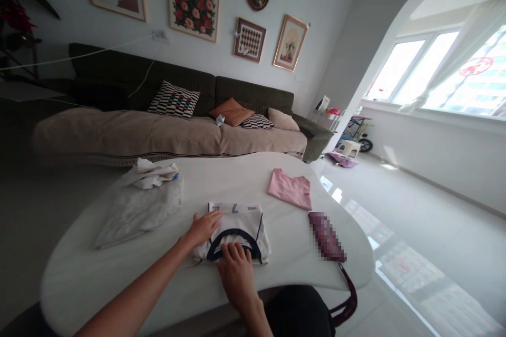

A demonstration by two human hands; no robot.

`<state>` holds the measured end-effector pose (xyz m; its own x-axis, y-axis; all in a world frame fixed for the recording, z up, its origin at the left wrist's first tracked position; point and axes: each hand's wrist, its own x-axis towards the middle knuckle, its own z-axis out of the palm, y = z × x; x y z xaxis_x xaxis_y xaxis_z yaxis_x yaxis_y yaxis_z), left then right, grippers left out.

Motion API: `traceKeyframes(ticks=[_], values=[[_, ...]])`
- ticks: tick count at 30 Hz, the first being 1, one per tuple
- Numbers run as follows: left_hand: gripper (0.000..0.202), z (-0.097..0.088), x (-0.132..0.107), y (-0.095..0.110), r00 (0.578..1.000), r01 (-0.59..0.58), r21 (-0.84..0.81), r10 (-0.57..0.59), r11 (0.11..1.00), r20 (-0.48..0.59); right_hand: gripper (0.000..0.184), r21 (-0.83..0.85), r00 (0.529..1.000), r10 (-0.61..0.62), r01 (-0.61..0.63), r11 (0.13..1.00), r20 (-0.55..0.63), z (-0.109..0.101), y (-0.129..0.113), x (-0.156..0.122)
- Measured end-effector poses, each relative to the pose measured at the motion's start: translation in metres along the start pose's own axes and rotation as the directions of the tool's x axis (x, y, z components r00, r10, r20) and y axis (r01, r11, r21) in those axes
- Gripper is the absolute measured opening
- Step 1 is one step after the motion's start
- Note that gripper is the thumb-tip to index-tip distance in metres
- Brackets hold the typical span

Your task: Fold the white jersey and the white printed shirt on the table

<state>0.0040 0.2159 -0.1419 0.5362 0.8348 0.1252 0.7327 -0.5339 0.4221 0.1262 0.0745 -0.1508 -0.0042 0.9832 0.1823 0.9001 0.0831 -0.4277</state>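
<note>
On white table [98,279]: one folded jersey [237,229], left hand [203,227] and right hand [236,274] flat, ungripping; one pink garment [290,188].

matt cloth jersey [237,229], glossy smooth table [118,274]

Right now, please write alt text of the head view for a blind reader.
Both hands, left and right, press flat on a folded white jersey on a white table. A pink folded shirt and pale clothes pile lie nearby.

Both my arms reach forward, bare. Left hand [204,227] flat, palm down, fingers spread. Right hand [237,269] flat too, fingers together, pressing down.
</note>
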Motion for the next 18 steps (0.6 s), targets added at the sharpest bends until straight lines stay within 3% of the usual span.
traceKeyframes(ticks=[3,5,8,11,14,18], values=[[0.037,0.0,-0.013,-0.005,1.0,0.002,0.048,-0.001,0.999,-0.028,0.023,-0.01,1.0,0.018,-0.018,1.0,0.005,-0.009,0.013,-0.006],[0.036,-0.003,-0.033,0.003,0.999,-0.008,0.075,0.012,0.997,-0.049,0.022,-0.068,0.999,0.046,-0.047,0.997,-0.012,-0.02,0.03,-0.004],[0.034,-0.001,-0.066,0.036,0.997,-0.044,0.111,0.052,0.993,-0.062,0.027,-0.185,0.994,0.106,-0.104,0.977,-0.003,-0.034,0.054,0.016],[0.031,0.003,-0.084,0.076,0.977,-0.204,0.027,0.202,0.979,0.064,0.044,-0.234,0.989,0.145,-0.132,0.963,0.038,-0.045,0.069,0.046],[0.034,0.001,-0.069,0.086,0.945,-0.273,-0.089,0.285,0.958,0.163,0.052,-0.237,0.982,0.187,-0.181,0.954,0.001,-0.053,0.073,0.058],[0.046,-0.005,-0.026,0.046,0.992,-0.059,0.066,0.051,0.996,0.116,0.046,-0.237,0.97,0.242,-0.242,0.941,-0.026,-0.042,0.067,0.022]])
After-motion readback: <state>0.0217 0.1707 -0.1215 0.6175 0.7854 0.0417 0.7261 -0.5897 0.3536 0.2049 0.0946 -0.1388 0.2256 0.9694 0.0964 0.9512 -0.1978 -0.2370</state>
